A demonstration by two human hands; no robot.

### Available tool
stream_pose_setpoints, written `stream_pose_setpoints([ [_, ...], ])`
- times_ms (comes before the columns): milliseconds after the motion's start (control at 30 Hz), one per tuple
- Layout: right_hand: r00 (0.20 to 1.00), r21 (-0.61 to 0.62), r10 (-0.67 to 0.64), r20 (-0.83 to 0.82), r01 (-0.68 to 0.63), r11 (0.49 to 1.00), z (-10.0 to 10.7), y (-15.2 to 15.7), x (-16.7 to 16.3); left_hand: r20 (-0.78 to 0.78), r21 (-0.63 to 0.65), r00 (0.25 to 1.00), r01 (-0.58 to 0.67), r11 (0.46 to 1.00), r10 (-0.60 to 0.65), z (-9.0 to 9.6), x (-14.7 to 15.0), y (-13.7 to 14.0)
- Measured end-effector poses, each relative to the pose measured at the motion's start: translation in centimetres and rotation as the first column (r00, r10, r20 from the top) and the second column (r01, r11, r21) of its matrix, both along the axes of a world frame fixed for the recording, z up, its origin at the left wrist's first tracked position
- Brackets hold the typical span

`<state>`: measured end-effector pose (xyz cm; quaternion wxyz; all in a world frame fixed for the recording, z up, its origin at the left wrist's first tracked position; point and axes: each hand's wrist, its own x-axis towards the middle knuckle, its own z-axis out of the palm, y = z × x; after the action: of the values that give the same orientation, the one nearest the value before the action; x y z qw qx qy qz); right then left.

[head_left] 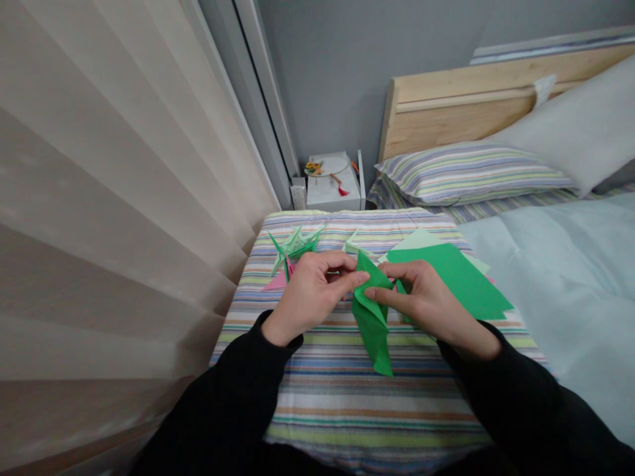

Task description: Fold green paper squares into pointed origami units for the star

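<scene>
Between my two hands is a partly folded piece of green origami paper (373, 324), creased and hanging down toward me. My left hand (317, 287) pinches its upper left edge between thumb and fingers. On the other side my right hand (414, 291) grips the upper right part, thumb on the near face. Behind my left hand lie folded paper cranes (296, 246) in green and pale green, with some pink paper (276, 282) beside them. A pale green folded piece (353, 246) sits just beyond the held paper. Sheets of green paper (454, 274) are stacked past my right hand.
Everything rests on a striped cloth (377, 410) covering the surface before me. A beige curtain (114, 218) hangs at left. To the right is a bed with a pale blue cover (560, 264) and striped pillow (476, 173). A white nightstand (330, 192) holds small items at the back.
</scene>
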<state>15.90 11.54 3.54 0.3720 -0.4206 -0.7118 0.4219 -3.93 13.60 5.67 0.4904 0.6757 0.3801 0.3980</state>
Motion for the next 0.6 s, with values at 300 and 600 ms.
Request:
stream_pose_setpoints([
  [300,0.981,0.592,-0.189,0.041,0.128,0.795,-1.02,-0.62,0.07,0.090,0.028,0.989,-0.123,0.992,0.120,0.20,-0.25,0.50],
  [600,0.979,0.607,-0.177,0.097,0.083,0.790,-0.53,-0.40,-0.03,0.097,0.001,0.994,-0.056,0.998,0.056,0.25,-0.17,0.23],
])
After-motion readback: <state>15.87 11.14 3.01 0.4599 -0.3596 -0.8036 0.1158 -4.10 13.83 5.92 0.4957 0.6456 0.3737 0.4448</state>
